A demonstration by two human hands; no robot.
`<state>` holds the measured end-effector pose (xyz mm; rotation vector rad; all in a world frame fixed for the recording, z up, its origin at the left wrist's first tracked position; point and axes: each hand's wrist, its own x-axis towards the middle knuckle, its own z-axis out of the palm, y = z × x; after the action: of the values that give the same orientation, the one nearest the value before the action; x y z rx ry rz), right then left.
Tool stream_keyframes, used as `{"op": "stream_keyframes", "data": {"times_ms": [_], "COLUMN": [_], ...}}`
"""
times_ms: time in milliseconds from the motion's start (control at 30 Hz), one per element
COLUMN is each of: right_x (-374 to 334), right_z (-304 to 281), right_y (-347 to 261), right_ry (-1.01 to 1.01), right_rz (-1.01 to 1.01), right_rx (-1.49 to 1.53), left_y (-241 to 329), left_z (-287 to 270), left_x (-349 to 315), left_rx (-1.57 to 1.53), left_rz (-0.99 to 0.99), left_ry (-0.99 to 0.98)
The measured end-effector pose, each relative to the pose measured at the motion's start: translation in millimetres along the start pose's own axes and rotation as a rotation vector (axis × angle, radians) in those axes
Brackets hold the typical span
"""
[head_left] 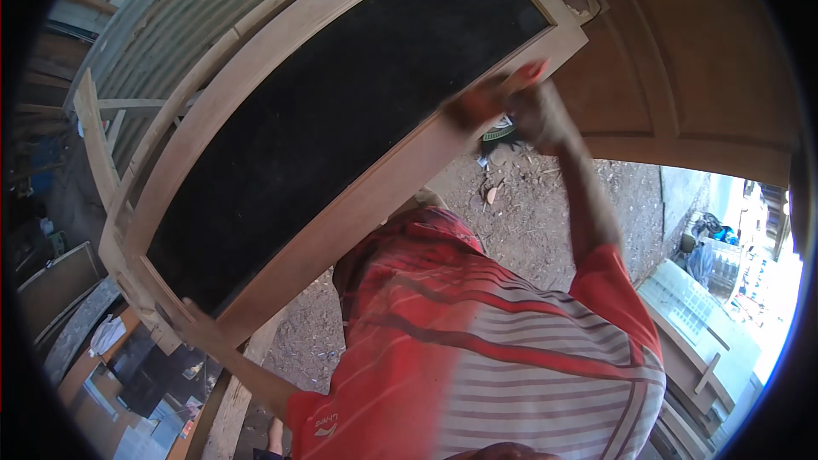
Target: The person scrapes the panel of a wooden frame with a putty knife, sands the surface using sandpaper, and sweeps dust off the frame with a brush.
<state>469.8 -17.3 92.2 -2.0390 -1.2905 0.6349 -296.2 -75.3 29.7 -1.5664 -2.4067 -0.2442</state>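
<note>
A long wooden frame (pixel 341 209) with a dark inset panel (pixel 349 77) lies slanted across the view in front of me. My left hand (pixel 194 324) rests on the frame's near left corner, its fingers stretched along the wood. Over the frame's near rail, towards its right end, is my right hand (pixel 537 115), smeared by motion. It is closed around a blurred reddish-brown thing (pixel 477 106) touching or just above the rail. A bright orange-red patch shows at the top of that hand. I cannot tell the held thing's kind.
A large brown panelled door (pixel 716 77) stands at the right. Corrugated metal sheeting (pixel 196 43) rises behind the frame. Below is a dirt floor (pixel 528 204) with scattered chips. Stacked boards (pixel 699 349) lie at the lower right, and a wooden beam (pixel 234 409) at the lower left.
</note>
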Motion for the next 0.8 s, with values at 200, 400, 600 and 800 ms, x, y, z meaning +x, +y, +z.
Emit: {"op": "stream_keyframes", "data": {"times_ms": [200, 400, 600, 800], "right_x": [162.1, 228.5, 199.6, 137.9], "right_z": [-156.6, -82.5, -50.6, -102.6], "right_y": [81.7, 7.5, 13.7, -9.6], "right_ry": [0.597, 0.326, -0.248, -0.226], "right_rz": [-0.051, -0.749, -0.257, -0.234], "right_rx": [-0.317, -0.286, -0.751, -0.184], "left_y": [92.5, 145.3, 113.8, 149.2], "left_z": [-16.6, -0.5, 11.6, 4.1], "left_x": [-53.8, -61.8, -74.8, -49.8], "left_rx": [-0.174, -0.276, -0.275, -0.408], "left_rz": [-0.058, 0.088, 0.064, 0.041], "left_ry": [-0.115, -0.080, -0.008, -0.002]}}
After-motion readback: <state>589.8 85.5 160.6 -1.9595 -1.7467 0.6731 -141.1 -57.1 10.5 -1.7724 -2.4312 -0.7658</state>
